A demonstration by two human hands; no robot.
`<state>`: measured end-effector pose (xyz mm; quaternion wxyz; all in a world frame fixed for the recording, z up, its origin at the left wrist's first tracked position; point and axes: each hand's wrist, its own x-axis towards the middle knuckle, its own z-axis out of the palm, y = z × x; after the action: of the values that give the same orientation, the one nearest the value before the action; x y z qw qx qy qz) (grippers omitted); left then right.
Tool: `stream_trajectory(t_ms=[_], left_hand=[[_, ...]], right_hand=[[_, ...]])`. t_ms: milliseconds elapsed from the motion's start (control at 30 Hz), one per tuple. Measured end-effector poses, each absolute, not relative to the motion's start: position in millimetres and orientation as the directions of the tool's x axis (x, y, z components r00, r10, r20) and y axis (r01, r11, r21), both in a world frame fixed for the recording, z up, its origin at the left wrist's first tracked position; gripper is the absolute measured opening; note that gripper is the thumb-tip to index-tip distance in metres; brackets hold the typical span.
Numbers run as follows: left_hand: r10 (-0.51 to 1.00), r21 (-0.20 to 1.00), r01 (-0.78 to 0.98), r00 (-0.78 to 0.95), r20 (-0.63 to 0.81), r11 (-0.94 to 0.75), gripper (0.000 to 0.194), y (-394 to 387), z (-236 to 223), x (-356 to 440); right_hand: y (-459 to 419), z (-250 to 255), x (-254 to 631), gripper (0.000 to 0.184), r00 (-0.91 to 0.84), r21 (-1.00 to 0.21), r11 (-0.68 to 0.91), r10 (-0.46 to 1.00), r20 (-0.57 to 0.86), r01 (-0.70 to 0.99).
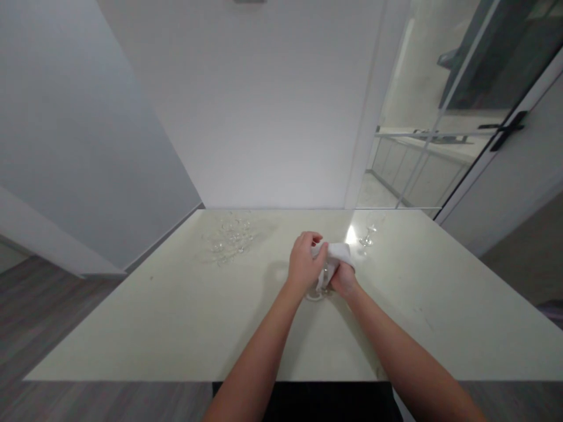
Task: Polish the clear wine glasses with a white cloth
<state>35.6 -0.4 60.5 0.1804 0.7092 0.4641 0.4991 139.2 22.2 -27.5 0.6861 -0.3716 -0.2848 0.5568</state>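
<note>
Over the middle of the table, a clear stemmed glass (325, 274) is tilted with its round foot towards me. Its bowl is mostly hidden by my hands and a white cloth (339, 252). My left hand (304, 261) curls round the glass from the left, its thumb against the cloth. On the other side, my right hand (345, 279) is closed on the cloth, pressing it to the glass; some of its fingers are out of sight under the fabric. Whether the foot touches the tabletop I cannot tell.
A cluster of several clear glasses (231, 237) is at the table's back left. Another stemmed glass (368, 235) is at the back right. The pale table (176, 328) meets a white wall (264, 117) at its far edge. A door with a black handle (508, 130) is at right.
</note>
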Motion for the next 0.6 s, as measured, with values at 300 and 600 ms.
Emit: stream_trajectory(t_ms=[300,600], left_hand=[[0.793,0.571,0.584,0.235,0.562,-0.578,0.042,21.5,5.7,25.6],[0.928,0.924,0.120,0.142,0.345,-0.362,0.047,32.3,3.0,23.9]], right_hand=[[23.7,-22.8,139.7,0.009,0.250,-0.689,0.179,0.968,-0.004,-0.702],[9.4,-4.5,134.4,0.018,-0.070,-0.803,0.006,0.996,0.059,-0.596]])
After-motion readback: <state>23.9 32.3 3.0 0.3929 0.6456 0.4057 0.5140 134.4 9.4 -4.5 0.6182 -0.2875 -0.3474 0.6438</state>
